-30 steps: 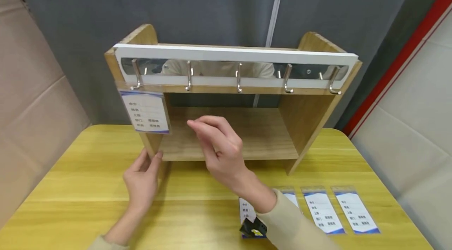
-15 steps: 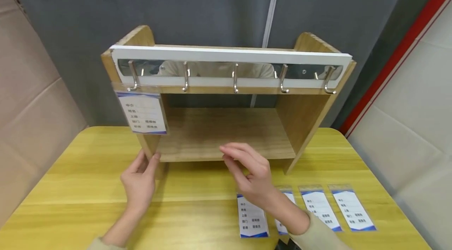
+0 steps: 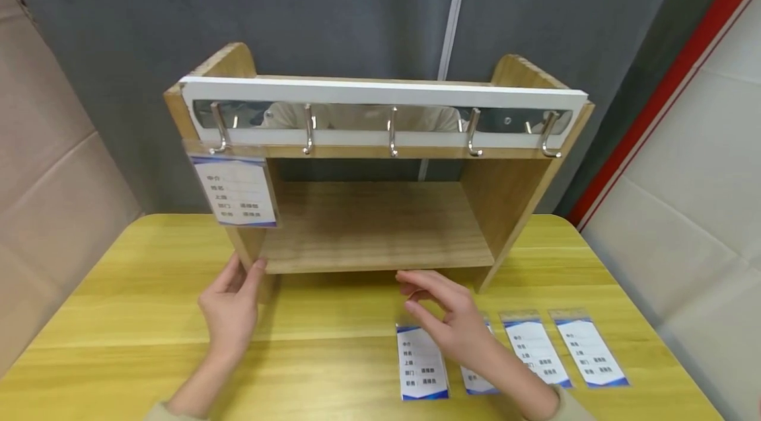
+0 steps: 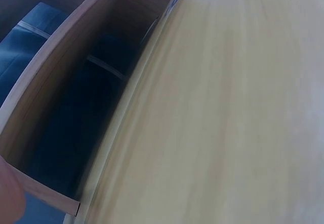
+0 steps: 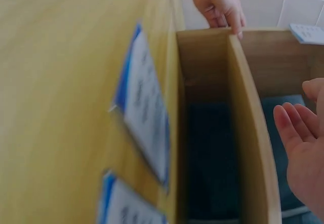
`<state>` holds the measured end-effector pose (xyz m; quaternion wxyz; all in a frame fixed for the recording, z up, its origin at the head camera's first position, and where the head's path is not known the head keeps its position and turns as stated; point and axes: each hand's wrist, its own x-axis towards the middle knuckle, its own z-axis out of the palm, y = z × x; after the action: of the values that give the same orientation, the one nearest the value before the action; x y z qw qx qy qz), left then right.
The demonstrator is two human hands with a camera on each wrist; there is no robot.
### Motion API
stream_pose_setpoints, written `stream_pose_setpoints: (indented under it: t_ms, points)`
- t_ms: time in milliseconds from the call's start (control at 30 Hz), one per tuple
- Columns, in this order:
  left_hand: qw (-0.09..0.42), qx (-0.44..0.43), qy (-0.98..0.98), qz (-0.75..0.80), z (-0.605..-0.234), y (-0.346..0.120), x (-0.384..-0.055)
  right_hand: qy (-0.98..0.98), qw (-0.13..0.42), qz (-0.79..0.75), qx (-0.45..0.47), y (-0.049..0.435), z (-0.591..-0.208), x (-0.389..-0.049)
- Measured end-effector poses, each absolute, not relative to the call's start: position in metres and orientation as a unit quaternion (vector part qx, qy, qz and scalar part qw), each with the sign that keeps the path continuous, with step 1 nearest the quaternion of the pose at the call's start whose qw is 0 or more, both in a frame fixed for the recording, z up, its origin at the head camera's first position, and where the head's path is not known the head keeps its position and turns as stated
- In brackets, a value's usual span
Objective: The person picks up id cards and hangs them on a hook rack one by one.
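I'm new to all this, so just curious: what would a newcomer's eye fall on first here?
Probably the wooden rack in the middle, with five shiny hooks along its front. Next, the card hanging at the leftmost hook; four more cards lie front right on the table. Then the left hand, gripping the rack's lower left side, and the right hand, near those four cards.

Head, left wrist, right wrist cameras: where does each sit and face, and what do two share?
Head: worn on the head, facing forward and down at the shelf and table; left hand and right hand both show.
Left wrist: on that wrist, facing the table and shelf at a tilt; only a bit of left hand shows, lower left.
Right wrist: on that wrist, facing past cards along the shelf; right hand shows at right, left hand at top.
Shared: head and right wrist both show the hanging card.
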<state>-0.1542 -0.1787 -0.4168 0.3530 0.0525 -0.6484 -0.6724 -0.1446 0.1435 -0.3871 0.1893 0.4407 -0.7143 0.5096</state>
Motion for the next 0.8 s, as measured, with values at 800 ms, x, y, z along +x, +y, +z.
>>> stream_pose_setpoints:
  t_ms: [800]
  points:
    - [0.354, 0.051, -0.637, -0.683, -0.418, -0.179, -0.155, -0.817, 0.006, 0.492, 0.299, 0.191, -0.414, -0.135]
